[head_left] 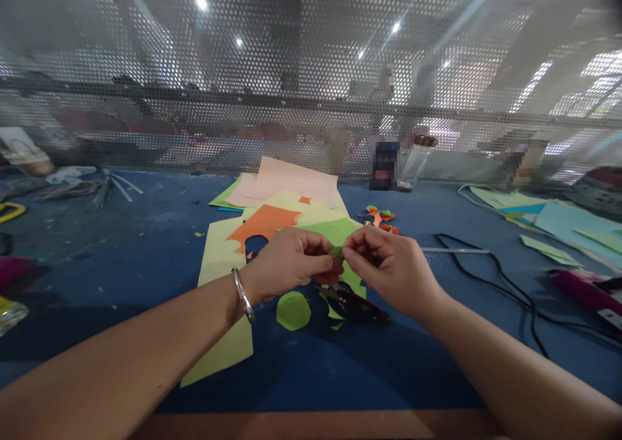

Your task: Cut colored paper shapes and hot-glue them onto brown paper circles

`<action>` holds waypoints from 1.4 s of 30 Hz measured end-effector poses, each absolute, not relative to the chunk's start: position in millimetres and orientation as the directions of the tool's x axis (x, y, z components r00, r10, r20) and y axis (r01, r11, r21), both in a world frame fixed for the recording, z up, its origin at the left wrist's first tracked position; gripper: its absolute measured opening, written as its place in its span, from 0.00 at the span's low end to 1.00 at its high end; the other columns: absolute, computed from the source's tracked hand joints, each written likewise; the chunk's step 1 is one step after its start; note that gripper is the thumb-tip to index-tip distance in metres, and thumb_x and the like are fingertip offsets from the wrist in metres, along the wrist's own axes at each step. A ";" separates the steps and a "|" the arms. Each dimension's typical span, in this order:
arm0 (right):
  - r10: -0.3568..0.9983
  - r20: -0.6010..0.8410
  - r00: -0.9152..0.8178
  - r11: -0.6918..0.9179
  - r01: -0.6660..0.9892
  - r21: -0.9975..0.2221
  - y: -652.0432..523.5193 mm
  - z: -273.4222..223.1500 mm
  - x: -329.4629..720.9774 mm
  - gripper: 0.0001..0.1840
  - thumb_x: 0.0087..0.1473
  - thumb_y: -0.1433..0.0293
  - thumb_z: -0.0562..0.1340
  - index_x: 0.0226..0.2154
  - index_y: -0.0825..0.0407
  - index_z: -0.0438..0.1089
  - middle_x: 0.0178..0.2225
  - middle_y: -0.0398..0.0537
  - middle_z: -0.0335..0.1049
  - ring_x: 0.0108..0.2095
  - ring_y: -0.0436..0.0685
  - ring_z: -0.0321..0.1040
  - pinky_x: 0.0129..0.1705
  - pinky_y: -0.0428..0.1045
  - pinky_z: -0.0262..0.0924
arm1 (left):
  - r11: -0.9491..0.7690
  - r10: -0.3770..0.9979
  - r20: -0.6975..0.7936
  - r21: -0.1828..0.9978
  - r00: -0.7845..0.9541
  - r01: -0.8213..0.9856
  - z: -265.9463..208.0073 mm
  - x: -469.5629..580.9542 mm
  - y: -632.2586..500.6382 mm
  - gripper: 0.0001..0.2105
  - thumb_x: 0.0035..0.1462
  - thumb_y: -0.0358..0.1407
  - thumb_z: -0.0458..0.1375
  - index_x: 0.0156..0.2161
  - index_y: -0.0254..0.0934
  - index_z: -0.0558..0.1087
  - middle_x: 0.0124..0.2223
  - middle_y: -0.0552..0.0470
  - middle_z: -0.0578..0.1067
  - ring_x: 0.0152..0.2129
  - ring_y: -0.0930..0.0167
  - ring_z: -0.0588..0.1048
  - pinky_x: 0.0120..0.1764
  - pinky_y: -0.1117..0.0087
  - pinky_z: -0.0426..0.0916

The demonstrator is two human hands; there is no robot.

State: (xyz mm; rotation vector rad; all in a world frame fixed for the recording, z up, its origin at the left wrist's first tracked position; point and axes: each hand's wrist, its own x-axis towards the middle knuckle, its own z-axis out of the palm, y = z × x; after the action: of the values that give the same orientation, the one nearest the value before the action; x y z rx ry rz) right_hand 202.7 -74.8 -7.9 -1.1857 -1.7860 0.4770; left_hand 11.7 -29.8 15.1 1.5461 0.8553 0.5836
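Between the fingertips of my left hand (pixel 301 262) and my right hand (pixel 383 262) is a small piece of green paper (pixel 336 251). Both hands are closed in a pinch on it, above the blue table. Just below them lie dark-handled scissors (pixel 357 305), partly hidden by my fingers. A green paper disc (pixel 293 310) rests on the table left of the scissors. Behind my hands are a cut orange sheet (pixel 267 223) and a green sheet (pixel 323 231), with a pale yellow sheet (pixel 218 336) under my left forearm.
Pink paper (pixel 296 181) is stacked at the back. Orange and green scraps (pixel 379 216) lie beyond my right hand. On the right are a black cord (pixel 505 284), a magenta tool (pixel 586 294) and blue-green sheets (pixel 568 223). A perforated metal screen (pixel 301 70) stands behind the table.
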 end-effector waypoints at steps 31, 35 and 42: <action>0.939 0.278 -0.201 0.339 0.420 -0.842 -76.6 1.2 203.6 0.08 0.58 0.67 0.60 0.29 0.52 0.68 0.20 0.37 0.61 0.17 0.47 0.59 0.20 0.44 0.54 | -0.277 0.607 -0.057 0.919 0.793 0.279 21.6 -2.5 -18.1 0.14 0.61 0.46 0.61 0.35 0.35 0.78 0.33 0.49 0.81 0.29 0.72 0.79 0.32 0.74 0.69; 0.935 0.286 -0.208 0.353 0.508 -0.786 -74.0 -1.2 203.2 0.06 0.57 0.70 0.60 0.28 0.52 0.68 0.21 0.37 0.60 0.19 0.46 0.58 0.22 0.44 0.53 | -0.590 0.555 -0.125 0.638 0.822 0.495 30.3 -15.7 -12.1 0.10 0.57 0.42 0.63 0.35 0.37 0.80 0.30 0.51 0.79 0.27 0.71 0.74 0.29 0.74 0.63; 0.921 0.095 -0.378 0.330 0.628 -0.705 -72.4 -8.1 199.2 0.05 0.52 0.75 0.61 0.26 0.53 0.71 0.19 0.38 0.64 0.20 0.47 0.57 0.21 0.43 0.49 | -0.693 0.576 -0.240 0.365 0.782 0.622 38.4 -23.5 -17.4 0.13 0.44 0.38 0.70 0.37 0.38 0.78 0.36 0.51 0.78 0.28 0.70 0.71 0.27 0.72 0.57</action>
State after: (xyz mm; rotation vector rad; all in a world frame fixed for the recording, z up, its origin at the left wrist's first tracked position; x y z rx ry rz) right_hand 199.2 -72.4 -8.1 -1.3584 -2.1143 0.7990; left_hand -23.5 -17.4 38.4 2.5436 0.9030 -0.1476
